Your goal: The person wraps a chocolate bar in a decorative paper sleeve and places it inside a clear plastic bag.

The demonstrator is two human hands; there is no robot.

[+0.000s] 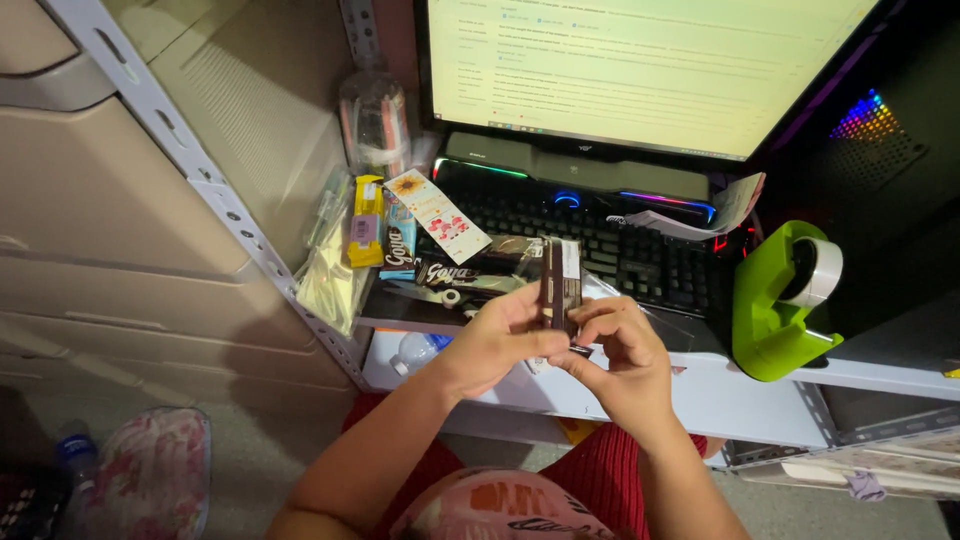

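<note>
At frame centre, above the table [740, 395] | monitor [640, 70] at 12 o'clock | green tape dispenser [775, 310] at 3 o'clock | left hand [495, 340], right hand [620, 350] both grasping dark wrapped bar [560, 285], upright, over keyboard [640, 255].

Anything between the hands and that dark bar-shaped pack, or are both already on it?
Nothing visible stands between them. The left hand and right hand both touch the dark bar-shaped pack, held upright above the shelf edge, in front of the keyboard.
</note>
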